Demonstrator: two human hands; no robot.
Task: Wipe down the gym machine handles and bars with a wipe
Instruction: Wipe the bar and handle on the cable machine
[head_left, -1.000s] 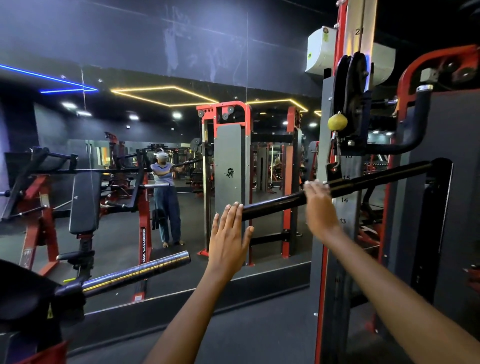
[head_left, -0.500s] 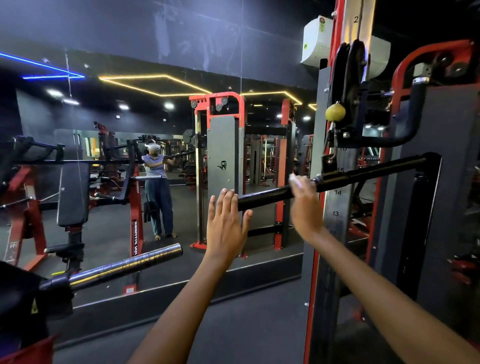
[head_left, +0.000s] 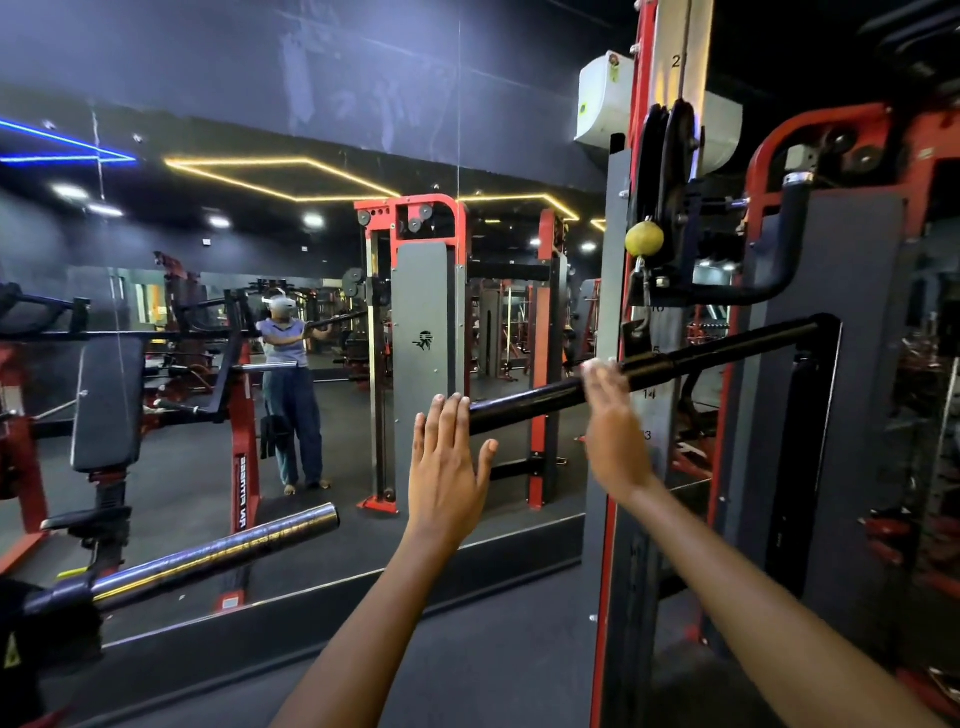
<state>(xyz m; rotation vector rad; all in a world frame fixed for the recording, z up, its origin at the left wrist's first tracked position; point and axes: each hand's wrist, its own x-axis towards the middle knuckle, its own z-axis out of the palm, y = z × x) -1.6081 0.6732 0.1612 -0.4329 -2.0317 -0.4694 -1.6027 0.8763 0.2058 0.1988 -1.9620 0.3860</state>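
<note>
The person stands facing a black bar (head_left: 649, 371) that runs on a slant from the lower left up to the right, where it joins the dark upright post (head_left: 810, 441) of a red and grey gym machine (head_left: 852, 312); the bar's free end is at the left, behind the left hand (head_left: 447, 467). That hand is raised with its back to the camera, fingers straight and close together, thumb spread out to the right; it is flat and open, holding nothing, and its fingertips cover the bar's end, though whether the palm presses on the end cannot be told. The right hand (head_left: 615, 431) is further along the bar, over its middle, and is blurred; its fingers reach up over the top of the bar, but how tightly they close, and whether a wipe lies under them, cannot be made out; no wipe shows in either hand. Above the bar a yellow ball (head_left: 644, 238) hangs beside a black pulley wheel (head_left: 670, 182) on the machine's numbered grey column (head_left: 654, 415); a curved black handle (head_left: 779, 260) sits to the right of it. At the lower left a chrome bar (head_left: 234, 548) points up toward the middle of the view. A large wall mirror (head_left: 208, 234) behind reflects the person, a padded bench seat (head_left: 106, 402) and other red machines.
</note>
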